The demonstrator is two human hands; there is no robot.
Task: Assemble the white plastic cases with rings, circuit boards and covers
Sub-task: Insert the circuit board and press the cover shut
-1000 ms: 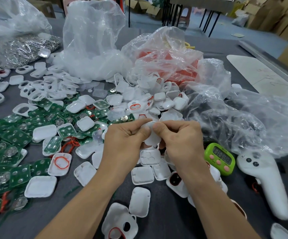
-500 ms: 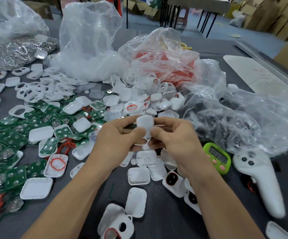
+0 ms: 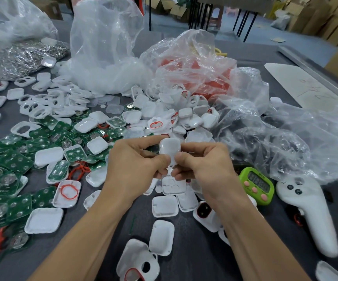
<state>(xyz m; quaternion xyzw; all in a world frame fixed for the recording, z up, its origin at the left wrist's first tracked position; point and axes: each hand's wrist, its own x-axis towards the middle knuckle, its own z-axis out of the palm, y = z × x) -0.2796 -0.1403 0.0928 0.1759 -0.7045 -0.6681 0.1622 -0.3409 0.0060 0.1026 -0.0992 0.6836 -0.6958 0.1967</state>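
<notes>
A white plastic case (image 3: 169,148) is held upright above the table between both hands. My left hand (image 3: 135,161) pinches its left side, thumb against the front. My right hand (image 3: 200,161) pinches its right side the same way. Green circuit boards (image 3: 14,165) lie in a heap at the left. A case half with a red ring (image 3: 67,193) sits left of my left forearm. Loose white case halves (image 3: 165,205) lie under and below my hands. White ring-shaped covers (image 3: 48,104) are piled at the back left.
Crumpled clear plastic bags (image 3: 285,138) fill the right and back; one holds red parts (image 3: 194,78). A green timer (image 3: 257,185) and a white controller (image 3: 308,213) lie at the right. A bag of metal pieces (image 3: 22,55) sits far left.
The case has risen a little and turned upright between my fingers, showing more of its top. Both hands stay together on it.
</notes>
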